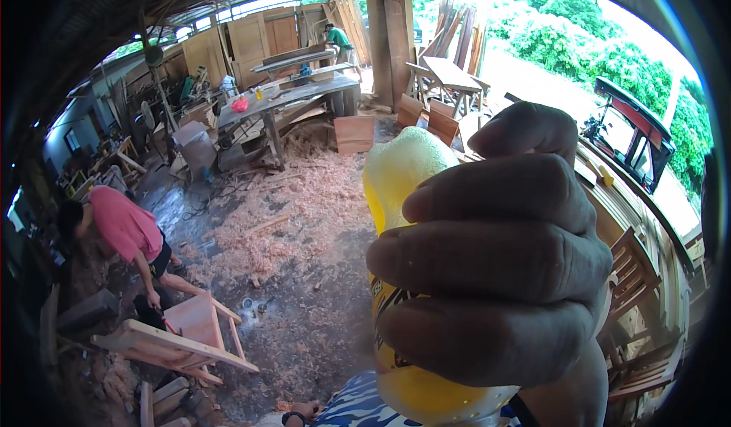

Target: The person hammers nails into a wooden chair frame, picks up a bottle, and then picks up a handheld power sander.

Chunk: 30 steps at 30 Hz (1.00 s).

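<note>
The clear bottle [400,172] with yellow drink was very close to the view, lifted above the blue-and-white camouflage cloth [358,404]. The right hand [495,267] held it: three fingers were wrapped firmly around its body, while the uppermost finger was curled near its upper part and seemed not to press. The thumb was hidden. The left hand [307,409] was low, beside the cloth, with a dark band on its wrist; whether its fingers gripped something, I could not tell.

With liquid inside, the bottle was probably moderately heavy, and its weight could shift at each tilt, because the foam [415,153] suggested a lively drink. The wall looked smooth and stiff, but glass or plastic could not be decided; it was wiser to treat it as breakable. Moisture might make it slippery. The best place to take hold was, in my judgement, the middle, around the printed label [387,305], with the fingers fully around.
</note>
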Each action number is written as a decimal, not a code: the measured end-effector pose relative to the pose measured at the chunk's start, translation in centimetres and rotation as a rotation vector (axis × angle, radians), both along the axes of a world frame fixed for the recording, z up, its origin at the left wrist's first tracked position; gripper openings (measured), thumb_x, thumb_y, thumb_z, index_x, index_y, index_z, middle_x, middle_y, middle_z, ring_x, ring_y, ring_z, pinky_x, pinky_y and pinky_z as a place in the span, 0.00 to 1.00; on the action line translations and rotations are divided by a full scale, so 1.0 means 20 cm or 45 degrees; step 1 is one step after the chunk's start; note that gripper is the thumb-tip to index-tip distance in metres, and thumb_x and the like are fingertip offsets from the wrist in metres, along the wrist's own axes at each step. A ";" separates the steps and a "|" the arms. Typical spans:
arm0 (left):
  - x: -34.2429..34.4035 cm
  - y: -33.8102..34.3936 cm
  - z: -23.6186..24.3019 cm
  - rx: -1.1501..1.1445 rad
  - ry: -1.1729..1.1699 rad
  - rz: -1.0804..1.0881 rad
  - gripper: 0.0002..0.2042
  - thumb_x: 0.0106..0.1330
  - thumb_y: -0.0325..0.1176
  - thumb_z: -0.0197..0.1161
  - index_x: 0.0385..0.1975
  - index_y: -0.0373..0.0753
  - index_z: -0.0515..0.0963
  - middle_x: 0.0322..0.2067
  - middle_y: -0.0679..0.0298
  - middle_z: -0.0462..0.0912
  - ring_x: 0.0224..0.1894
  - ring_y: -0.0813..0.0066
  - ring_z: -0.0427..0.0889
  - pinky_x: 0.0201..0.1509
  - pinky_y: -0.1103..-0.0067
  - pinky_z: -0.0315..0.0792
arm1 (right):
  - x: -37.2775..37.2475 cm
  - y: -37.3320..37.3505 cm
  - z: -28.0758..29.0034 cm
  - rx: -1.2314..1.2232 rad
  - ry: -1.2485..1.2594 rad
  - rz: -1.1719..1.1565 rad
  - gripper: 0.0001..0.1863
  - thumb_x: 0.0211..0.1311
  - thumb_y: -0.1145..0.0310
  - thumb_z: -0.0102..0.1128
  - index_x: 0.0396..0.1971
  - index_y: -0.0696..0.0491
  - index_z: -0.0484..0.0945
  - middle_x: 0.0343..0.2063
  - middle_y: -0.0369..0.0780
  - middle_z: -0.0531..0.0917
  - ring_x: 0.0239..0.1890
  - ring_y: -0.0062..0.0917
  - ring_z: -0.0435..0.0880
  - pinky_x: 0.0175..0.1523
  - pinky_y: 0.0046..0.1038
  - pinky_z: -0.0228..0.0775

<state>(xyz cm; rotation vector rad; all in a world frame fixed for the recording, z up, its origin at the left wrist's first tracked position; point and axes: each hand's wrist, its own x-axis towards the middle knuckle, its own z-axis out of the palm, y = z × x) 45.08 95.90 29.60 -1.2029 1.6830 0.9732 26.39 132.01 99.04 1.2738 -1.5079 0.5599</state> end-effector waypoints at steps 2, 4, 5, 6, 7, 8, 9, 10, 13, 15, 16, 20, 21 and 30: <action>-0.02 0.00 -0.01 0.056 0.012 -0.053 0.22 0.65 0.52 0.65 0.34 0.34 0.85 0.27 0.58 0.87 0.26 0.69 0.86 0.31 0.72 0.82 | 0.01 0.01 0.02 0.033 0.005 -0.023 0.09 0.48 0.61 0.74 0.28 0.35 0.81 0.36 0.25 0.86 0.41 0.21 0.83 0.51 0.36 0.68; -0.01 0.00 -0.01 0.080 0.015 -0.075 0.21 0.65 0.52 0.64 0.34 0.35 0.85 0.27 0.58 0.86 0.26 0.69 0.85 0.32 0.72 0.81 | 0.00 0.01 0.02 0.038 0.055 0.014 0.10 0.48 0.62 0.75 0.29 0.35 0.81 0.36 0.25 0.86 0.41 0.22 0.83 0.51 0.35 0.68; -0.02 0.00 -0.01 0.080 0.021 -0.086 0.21 0.65 0.52 0.64 0.34 0.35 0.84 0.27 0.58 0.86 0.26 0.69 0.85 0.32 0.72 0.81 | 0.00 0.01 0.02 0.040 0.076 0.025 0.10 0.47 0.62 0.75 0.29 0.35 0.81 0.36 0.25 0.86 0.42 0.22 0.82 0.51 0.35 0.68; 0.00 -0.01 -0.02 0.075 0.022 -0.082 0.21 0.65 0.51 0.64 0.34 0.35 0.84 0.27 0.58 0.86 0.27 0.69 0.85 0.32 0.71 0.81 | 0.00 0.01 0.02 0.037 0.061 0.037 0.11 0.47 0.62 0.75 0.29 0.35 0.81 0.36 0.25 0.86 0.41 0.22 0.83 0.50 0.35 0.68; 0.01 -0.02 -0.02 0.070 0.028 -0.079 0.21 0.66 0.51 0.64 0.34 0.35 0.84 0.28 0.58 0.86 0.27 0.68 0.85 0.32 0.71 0.80 | 0.00 0.00 0.02 0.033 0.056 0.049 0.11 0.47 0.62 0.75 0.29 0.35 0.81 0.36 0.25 0.86 0.41 0.22 0.83 0.49 0.35 0.68; 0.02 -0.02 -0.03 0.066 0.028 -0.077 0.21 0.66 0.51 0.63 0.34 0.35 0.84 0.28 0.58 0.86 0.27 0.68 0.84 0.33 0.71 0.80 | -0.01 -0.01 0.02 0.030 0.050 0.061 0.11 0.47 0.62 0.76 0.29 0.35 0.81 0.36 0.25 0.86 0.41 0.22 0.83 0.49 0.34 0.68; 0.01 -0.01 -0.03 0.068 0.035 -0.091 0.21 0.66 0.51 0.63 0.34 0.35 0.84 0.28 0.57 0.85 0.27 0.68 0.84 0.33 0.71 0.80 | -0.01 -0.01 0.03 0.010 0.063 0.088 0.11 0.47 0.62 0.76 0.29 0.35 0.81 0.36 0.25 0.86 0.41 0.22 0.83 0.48 0.34 0.68; 0.00 0.01 -0.04 0.072 0.042 -0.105 0.20 0.66 0.51 0.63 0.34 0.35 0.84 0.28 0.57 0.85 0.28 0.68 0.84 0.33 0.71 0.80 | -0.01 -0.01 0.03 0.002 0.074 0.101 0.11 0.47 0.62 0.76 0.29 0.35 0.81 0.36 0.25 0.86 0.41 0.22 0.83 0.47 0.34 0.68; -0.01 0.03 -0.06 0.073 0.056 -0.135 0.20 0.66 0.50 0.62 0.34 0.35 0.83 0.28 0.57 0.85 0.28 0.68 0.83 0.34 0.70 0.79 | 0.00 -0.01 0.04 -0.010 0.120 0.117 0.11 0.48 0.62 0.76 0.30 0.35 0.81 0.36 0.25 0.86 0.40 0.23 0.83 0.46 0.34 0.68; -0.01 0.02 -0.07 0.070 0.069 -0.150 0.20 0.67 0.50 0.62 0.34 0.35 0.83 0.29 0.57 0.84 0.29 0.67 0.83 0.34 0.69 0.78 | 0.00 -0.01 0.04 -0.017 0.124 0.116 0.11 0.47 0.61 0.76 0.30 0.36 0.81 0.36 0.25 0.86 0.40 0.23 0.83 0.45 0.34 0.68; 0.00 0.02 -0.07 0.070 0.071 -0.154 0.19 0.67 0.50 0.61 0.34 0.36 0.83 0.29 0.57 0.84 0.29 0.67 0.82 0.34 0.69 0.78 | 0.00 -0.01 0.04 -0.021 0.120 0.118 0.11 0.47 0.61 0.76 0.30 0.36 0.81 0.36 0.25 0.86 0.40 0.23 0.83 0.45 0.34 0.68; -0.01 0.03 -0.09 0.072 0.092 -0.191 0.19 0.67 0.49 0.61 0.34 0.36 0.82 0.29 0.57 0.83 0.30 0.66 0.81 0.35 0.68 0.77 | 0.01 -0.01 0.05 -0.029 0.130 0.120 0.11 0.47 0.61 0.76 0.29 0.36 0.81 0.35 0.26 0.86 0.40 0.23 0.83 0.44 0.34 0.67; -0.01 0.02 -0.09 0.068 0.098 -0.194 0.19 0.68 0.49 0.60 0.34 0.36 0.82 0.29 0.56 0.83 0.30 0.66 0.81 0.36 0.68 0.77 | 0.00 -0.01 0.05 -0.028 0.144 0.126 0.11 0.48 0.60 0.76 0.29 0.36 0.81 0.35 0.26 0.86 0.40 0.23 0.83 0.44 0.34 0.67; -0.01 0.04 -0.10 0.057 0.132 -0.247 0.17 0.69 0.47 0.58 0.34 0.37 0.81 0.31 0.56 0.82 0.32 0.65 0.79 0.38 0.66 0.75 | -0.01 0.03 0.05 -0.058 0.167 0.128 0.10 0.48 0.61 0.75 0.28 0.35 0.80 0.35 0.25 0.86 0.40 0.23 0.82 0.45 0.34 0.68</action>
